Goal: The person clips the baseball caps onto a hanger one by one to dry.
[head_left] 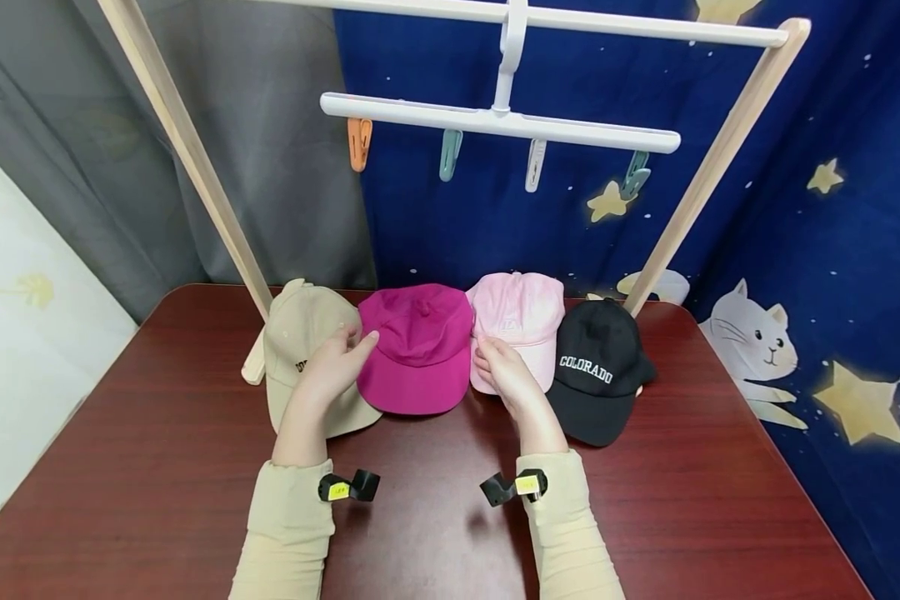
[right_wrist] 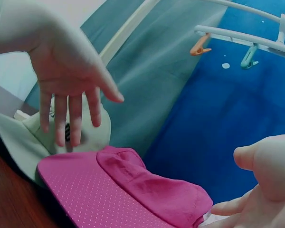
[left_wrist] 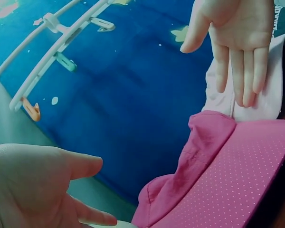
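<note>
Between my two hands a magenta cap [head_left: 417, 350] lies on the table, its brim toward me. My left hand [head_left: 336, 365] is over the beige cap [head_left: 311, 312] at the magenta cap's left side, fingers relaxed and gripping nothing. On the other side, my right hand [head_left: 501, 367] hovers over the left part of the light pink cap [head_left: 521, 304], its fingers fairly straight in the left wrist view. At the right end of the row sits a black cap [head_left: 596, 358] lettered COLORADO. Whether any fingertip touches a cap is hard to tell.
Above the caps a white hanger [head_left: 498, 121] hangs from a rack's white rod [head_left: 645, 27]. It carries an orange clip [head_left: 359, 144], a teal clip [head_left: 450, 155], a white clip [head_left: 535, 165] and a darker teal clip [head_left: 635, 175]. Wooden posts [head_left: 720, 167] flank the row.
</note>
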`<act>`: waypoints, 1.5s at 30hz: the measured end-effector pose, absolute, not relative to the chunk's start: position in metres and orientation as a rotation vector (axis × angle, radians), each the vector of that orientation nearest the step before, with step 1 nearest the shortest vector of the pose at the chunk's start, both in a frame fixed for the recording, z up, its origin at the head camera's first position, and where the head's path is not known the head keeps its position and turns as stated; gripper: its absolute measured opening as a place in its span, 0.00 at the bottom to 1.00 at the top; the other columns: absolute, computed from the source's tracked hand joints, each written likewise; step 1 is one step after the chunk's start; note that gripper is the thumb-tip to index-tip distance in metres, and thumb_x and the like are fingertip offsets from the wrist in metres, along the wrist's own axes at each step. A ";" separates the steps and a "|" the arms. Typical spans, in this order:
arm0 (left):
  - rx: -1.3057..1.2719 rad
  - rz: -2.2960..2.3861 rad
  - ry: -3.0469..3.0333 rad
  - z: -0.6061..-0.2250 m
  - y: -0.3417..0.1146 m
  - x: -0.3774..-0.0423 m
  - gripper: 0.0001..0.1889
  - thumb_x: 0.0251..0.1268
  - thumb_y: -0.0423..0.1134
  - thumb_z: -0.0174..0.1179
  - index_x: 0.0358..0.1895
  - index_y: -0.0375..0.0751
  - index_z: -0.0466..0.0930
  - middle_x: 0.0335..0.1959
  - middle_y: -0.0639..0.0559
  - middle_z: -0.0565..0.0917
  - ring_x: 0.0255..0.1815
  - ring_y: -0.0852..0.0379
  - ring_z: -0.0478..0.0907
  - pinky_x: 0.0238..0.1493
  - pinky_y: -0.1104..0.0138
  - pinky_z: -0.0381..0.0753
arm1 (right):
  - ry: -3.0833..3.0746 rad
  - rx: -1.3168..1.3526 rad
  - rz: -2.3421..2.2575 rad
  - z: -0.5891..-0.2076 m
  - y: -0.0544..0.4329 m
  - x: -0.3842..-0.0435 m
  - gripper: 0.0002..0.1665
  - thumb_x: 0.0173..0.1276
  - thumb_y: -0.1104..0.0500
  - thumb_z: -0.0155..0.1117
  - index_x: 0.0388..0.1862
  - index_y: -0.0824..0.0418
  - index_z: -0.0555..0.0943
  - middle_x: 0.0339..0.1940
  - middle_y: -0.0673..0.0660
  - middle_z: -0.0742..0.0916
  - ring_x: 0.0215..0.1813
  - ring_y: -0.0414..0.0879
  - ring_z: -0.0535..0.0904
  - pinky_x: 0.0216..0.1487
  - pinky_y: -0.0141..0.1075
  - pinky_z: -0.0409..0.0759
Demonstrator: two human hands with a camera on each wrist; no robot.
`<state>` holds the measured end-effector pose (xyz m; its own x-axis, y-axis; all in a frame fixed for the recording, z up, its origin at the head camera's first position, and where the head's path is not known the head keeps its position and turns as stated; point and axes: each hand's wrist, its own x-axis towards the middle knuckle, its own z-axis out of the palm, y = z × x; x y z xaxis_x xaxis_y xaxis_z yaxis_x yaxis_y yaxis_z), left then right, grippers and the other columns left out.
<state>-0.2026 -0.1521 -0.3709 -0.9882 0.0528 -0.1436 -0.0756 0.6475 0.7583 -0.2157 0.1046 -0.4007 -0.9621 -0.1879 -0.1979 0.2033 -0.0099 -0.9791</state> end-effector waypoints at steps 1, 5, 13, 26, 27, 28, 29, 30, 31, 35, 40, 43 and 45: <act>-0.022 1.249 2.708 -0.372 -0.152 -0.203 0.38 0.74 0.57 0.40 0.72 0.28 0.51 0.70 0.32 0.59 0.70 0.37 0.58 0.67 0.46 0.56 | 1.957 0.010 -2.077 -0.401 0.104 -0.216 0.36 0.80 0.51 0.40 0.71 0.77 0.50 0.70 0.76 0.61 0.71 0.64 0.57 0.69 0.48 0.56; -0.023 1.231 2.687 -0.376 -0.153 -0.205 0.38 0.74 0.58 0.40 0.72 0.28 0.52 0.70 0.31 0.59 0.70 0.37 0.57 0.66 0.46 0.57 | 1.847 -0.007 -2.115 -0.402 0.101 -0.216 0.36 0.80 0.51 0.39 0.73 0.75 0.46 0.72 0.76 0.55 0.73 0.64 0.51 0.71 0.48 0.51; -0.060 1.222 2.647 -0.376 -0.154 -0.205 0.39 0.73 0.60 0.39 0.73 0.29 0.51 0.71 0.32 0.58 0.69 0.37 0.58 0.65 0.47 0.59 | 1.823 -0.017 -2.083 -0.406 0.100 -0.214 0.35 0.80 0.50 0.38 0.74 0.71 0.49 0.74 0.74 0.52 0.74 0.65 0.47 0.71 0.50 0.49; -0.085 1.228 2.646 -0.378 -0.149 -0.206 0.40 0.73 0.60 0.40 0.72 0.28 0.52 0.70 0.31 0.58 0.69 0.37 0.58 0.65 0.48 0.60 | 1.830 0.026 -2.072 -0.405 0.095 -0.214 0.38 0.78 0.50 0.42 0.75 0.70 0.46 0.73 0.75 0.53 0.73 0.67 0.47 0.70 0.54 0.52; -0.079 1.226 2.648 -0.378 -0.149 -0.206 0.40 0.73 0.60 0.40 0.72 0.27 0.52 0.70 0.31 0.59 0.69 0.37 0.58 0.65 0.48 0.59 | 1.829 0.027 -2.071 -0.405 0.095 -0.214 0.38 0.78 0.50 0.43 0.75 0.70 0.46 0.73 0.75 0.52 0.73 0.67 0.47 0.69 0.55 0.52; -0.075 1.222 2.648 -0.379 -0.149 -0.206 0.40 0.73 0.60 0.40 0.72 0.27 0.52 0.70 0.30 0.58 0.69 0.37 0.57 0.66 0.48 0.59 | 1.829 0.031 -2.069 -0.405 0.095 -0.214 0.38 0.78 0.50 0.43 0.75 0.70 0.45 0.73 0.74 0.52 0.73 0.67 0.46 0.69 0.55 0.53; -0.068 1.215 2.650 -0.379 -0.149 -0.207 0.40 0.73 0.60 0.40 0.72 0.27 0.51 0.70 0.30 0.58 0.70 0.37 0.57 0.66 0.47 0.58 | 1.830 0.029 -2.064 -0.405 0.094 -0.213 0.38 0.78 0.50 0.42 0.75 0.70 0.45 0.73 0.74 0.52 0.73 0.67 0.46 0.69 0.56 0.53; -0.066 1.214 2.647 -0.379 -0.149 -0.207 0.40 0.73 0.60 0.40 0.72 0.27 0.51 0.70 0.30 0.58 0.70 0.37 0.57 0.66 0.47 0.58 | 1.833 0.025 -2.057 -0.405 0.094 -0.213 0.38 0.78 0.50 0.42 0.75 0.70 0.45 0.74 0.74 0.51 0.73 0.67 0.46 0.69 0.56 0.53; -0.063 1.212 2.646 -0.379 -0.149 -0.207 0.40 0.73 0.60 0.40 0.72 0.27 0.51 0.70 0.30 0.58 0.70 0.37 0.56 0.66 0.47 0.58 | 1.836 0.022 -2.052 -0.405 0.094 -0.213 0.37 0.78 0.50 0.41 0.75 0.70 0.45 0.74 0.73 0.51 0.73 0.67 0.46 0.68 0.56 0.53; -0.055 1.219 2.639 -0.380 -0.149 -0.207 0.40 0.73 0.59 0.40 0.72 0.27 0.50 0.70 0.30 0.58 0.70 0.37 0.57 0.66 0.47 0.58 | 1.852 0.011 -2.030 -0.405 0.095 -0.214 0.37 0.79 0.50 0.41 0.75 0.70 0.47 0.74 0.72 0.52 0.73 0.67 0.48 0.67 0.57 0.56; -0.047 1.231 2.637 -0.380 -0.150 -0.208 0.40 0.74 0.59 0.40 0.73 0.27 0.50 0.70 0.30 0.58 0.69 0.37 0.58 0.66 0.47 0.59 | 1.856 0.016 -2.021 -0.405 0.095 -0.215 0.37 0.78 0.49 0.42 0.75 0.70 0.46 0.74 0.72 0.54 0.72 0.67 0.50 0.67 0.56 0.57; -0.042 1.237 2.630 -0.380 -0.149 -0.208 0.39 0.74 0.58 0.40 0.72 0.26 0.49 0.70 0.30 0.58 0.69 0.38 0.58 0.66 0.48 0.59 | 1.862 0.011 -2.008 -0.404 0.095 -0.214 0.38 0.79 0.50 0.41 0.75 0.70 0.45 0.74 0.71 0.53 0.73 0.67 0.48 0.68 0.56 0.54; -0.037 1.236 2.628 -0.380 -0.149 -0.208 0.39 0.74 0.57 0.40 0.72 0.26 0.49 0.70 0.30 0.58 0.70 0.38 0.57 0.66 0.48 0.59 | 1.870 0.020 -1.998 -0.403 0.094 -0.214 0.39 0.78 0.49 0.42 0.75 0.70 0.45 0.74 0.70 0.54 0.73 0.66 0.48 0.69 0.55 0.52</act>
